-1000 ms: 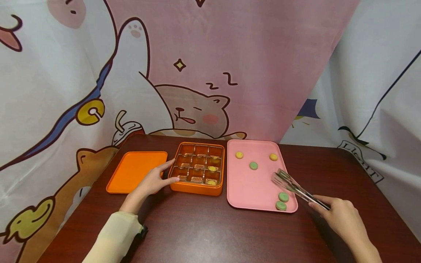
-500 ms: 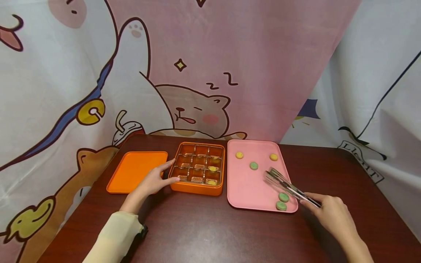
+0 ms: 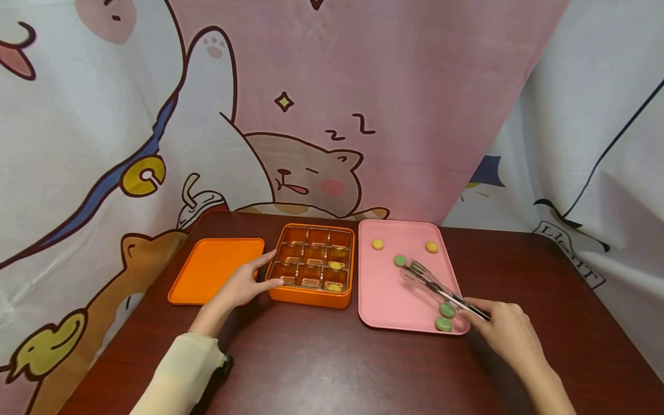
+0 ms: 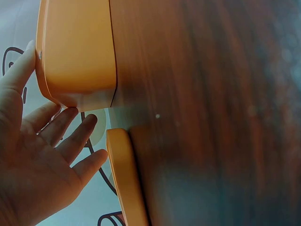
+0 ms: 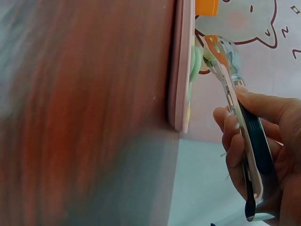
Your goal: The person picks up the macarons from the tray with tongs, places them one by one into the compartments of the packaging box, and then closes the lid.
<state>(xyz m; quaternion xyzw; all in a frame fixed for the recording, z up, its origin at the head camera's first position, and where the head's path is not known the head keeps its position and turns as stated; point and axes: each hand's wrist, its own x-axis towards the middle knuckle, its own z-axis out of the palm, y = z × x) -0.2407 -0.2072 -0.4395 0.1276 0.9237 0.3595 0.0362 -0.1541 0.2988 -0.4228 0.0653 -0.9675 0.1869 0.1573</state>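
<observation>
My left hand rests against the left side of an orange box, its fingers spread and the thumb at the near left corner. Inside the box is a clear divided insert; yellow pieces show in its right column. My right hand grips metal tongs by the handle. The tips of the tongs are spread over the pink tray, just right of a green macaron, with nothing between them. Two more green macarons lie at the tray's near right corner, beneath the tongs in the head view.
On the tray's far part are two yellow macarons, one left and one right. A flat orange lid lies left of the box on the dark wooden table. A printed cartoon curtain hangs behind the table.
My right hand has moved left with the tongs, bringing their tips from the tray's right edge to beside the middle green macaron. My left hand and the box have stayed put.
</observation>
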